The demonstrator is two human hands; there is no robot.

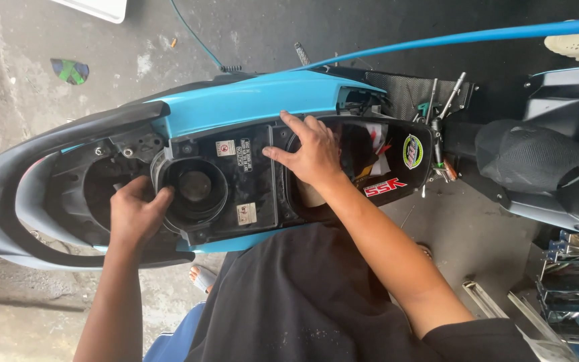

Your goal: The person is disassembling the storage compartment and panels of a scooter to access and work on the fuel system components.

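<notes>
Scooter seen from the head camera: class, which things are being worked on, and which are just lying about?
In hand:
left hand on round black filler housing
right hand on black underseat tray

Lying about:
blue hose
green scrap
metal strips

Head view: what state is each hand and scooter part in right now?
Left hand: gripping the rim of the round fuel filler well.
Right hand: flat, fingers spread on the storage bin edge.
Fuel filler well: exposed, cap on.
Storage bin: open, seat not in place.
Blue side panel: mounted.
</notes>
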